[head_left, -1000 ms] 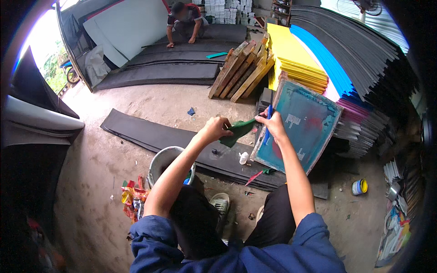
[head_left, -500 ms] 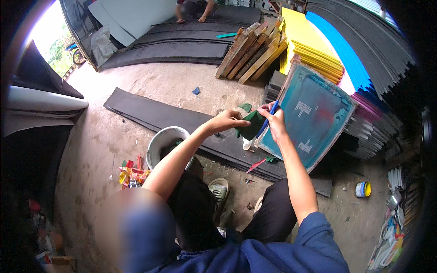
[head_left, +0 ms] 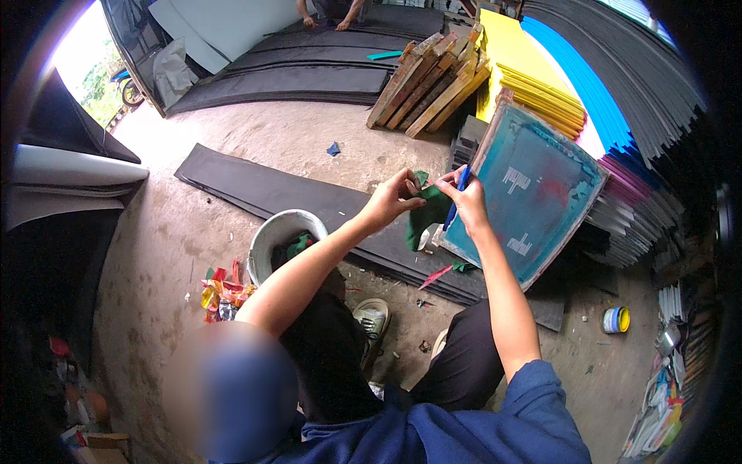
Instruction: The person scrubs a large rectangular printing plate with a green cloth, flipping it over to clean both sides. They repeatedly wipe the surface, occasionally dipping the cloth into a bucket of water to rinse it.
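Observation:
A limp dark green piece of cloth-like material (head_left: 427,219) hangs between my two hands, above the black sheets. My left hand (head_left: 393,199) pinches its left edge with the thumb and fingers, close to a smaller green bit (head_left: 422,178). My right hand (head_left: 468,207) is closed on a slim blue tool (head_left: 462,184), held nearly upright; whether it is a pen or a cutter I cannot tell. The fingertips of that hand also grip the upper right of the green piece. Below my left forearm stands a whitish bucket (head_left: 263,241) with green scraps (head_left: 300,243) inside.
Long black sheets (head_left: 255,185) lie across the floor before me. A teal printing screen (head_left: 533,193) leans at the right, near wooden frames (head_left: 429,85) and yellow sheets (head_left: 525,69). A small can (head_left: 616,319) stands at right. Another person's hands (head_left: 342,25) work at the back.
My left hand has shifted slightly right and up, its fingers spread wider. The green piece now hangs lower and straighter. The other person's hands have moved up a little.

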{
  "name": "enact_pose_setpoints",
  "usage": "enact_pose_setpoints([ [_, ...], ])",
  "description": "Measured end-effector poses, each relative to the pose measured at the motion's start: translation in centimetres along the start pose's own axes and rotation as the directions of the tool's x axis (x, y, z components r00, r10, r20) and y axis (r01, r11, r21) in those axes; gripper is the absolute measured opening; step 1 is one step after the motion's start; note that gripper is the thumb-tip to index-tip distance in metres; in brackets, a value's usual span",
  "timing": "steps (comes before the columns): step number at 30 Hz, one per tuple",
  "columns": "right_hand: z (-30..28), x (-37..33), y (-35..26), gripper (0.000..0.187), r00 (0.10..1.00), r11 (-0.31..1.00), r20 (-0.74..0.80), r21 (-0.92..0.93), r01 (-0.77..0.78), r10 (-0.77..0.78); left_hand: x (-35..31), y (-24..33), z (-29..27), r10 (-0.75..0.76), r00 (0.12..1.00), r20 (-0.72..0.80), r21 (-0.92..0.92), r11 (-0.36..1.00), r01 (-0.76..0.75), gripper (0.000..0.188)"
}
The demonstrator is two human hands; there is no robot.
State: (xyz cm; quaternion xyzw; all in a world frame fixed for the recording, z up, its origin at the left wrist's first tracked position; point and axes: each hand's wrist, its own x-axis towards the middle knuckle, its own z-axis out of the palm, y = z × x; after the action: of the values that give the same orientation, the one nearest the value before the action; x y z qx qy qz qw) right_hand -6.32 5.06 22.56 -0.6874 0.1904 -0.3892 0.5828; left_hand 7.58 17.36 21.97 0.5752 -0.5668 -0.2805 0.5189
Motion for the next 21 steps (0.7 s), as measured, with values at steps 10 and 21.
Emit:
enact_pose_setpoints([
  [10, 1.1, 0.1, 0.9, 0.026, 0.998, 0.996, 0.019, -0.068, -0.055, 0.057, -0.4, 1.4, -2.6, 0.177, 0.972, 0.152, 0.331, 0.918, -0.219, 0.019],
  [21, 0.7, -0.4, 1.3, 0.033, 0.962, 0.93, 0.218, -0.36, -0.075, 0.162, -1.1, 1.1, -5.8, 0.117, 0.991, -0.065, 0.312, 0.946, -0.092, 0.017],
])
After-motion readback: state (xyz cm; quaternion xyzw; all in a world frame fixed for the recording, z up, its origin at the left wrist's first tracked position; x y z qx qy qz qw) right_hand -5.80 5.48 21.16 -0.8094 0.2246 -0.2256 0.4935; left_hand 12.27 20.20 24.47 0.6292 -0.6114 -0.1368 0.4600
